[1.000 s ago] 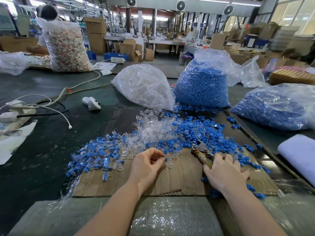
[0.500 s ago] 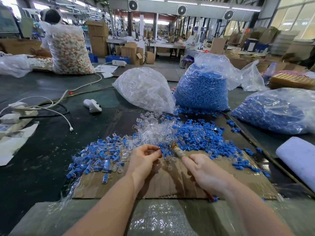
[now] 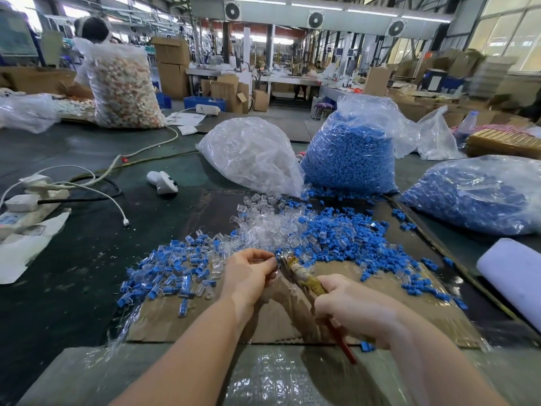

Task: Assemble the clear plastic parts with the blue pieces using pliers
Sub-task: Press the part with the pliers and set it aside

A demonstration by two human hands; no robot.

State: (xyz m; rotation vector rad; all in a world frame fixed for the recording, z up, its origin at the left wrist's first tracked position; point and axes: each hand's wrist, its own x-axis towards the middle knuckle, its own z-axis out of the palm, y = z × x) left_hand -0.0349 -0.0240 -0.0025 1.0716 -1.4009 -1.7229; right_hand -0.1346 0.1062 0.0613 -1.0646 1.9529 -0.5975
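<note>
Pliers (image 3: 295, 269) at frame centre slant up-left, gripped by the curled right hand (image 3: 354, 312); left hand (image 3: 248, 276) pinches a clear part (image 3: 276, 258) at their tip.

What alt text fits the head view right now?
Right hand grips pliers, their nose meeting a small clear part pinched by the left hand over cardboard strewn with blue pieces and clear parts.

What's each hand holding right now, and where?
Right hand grips the pliers by their handles. Left hand pinches something small at the pliers' nose; too small to identify.
</note>
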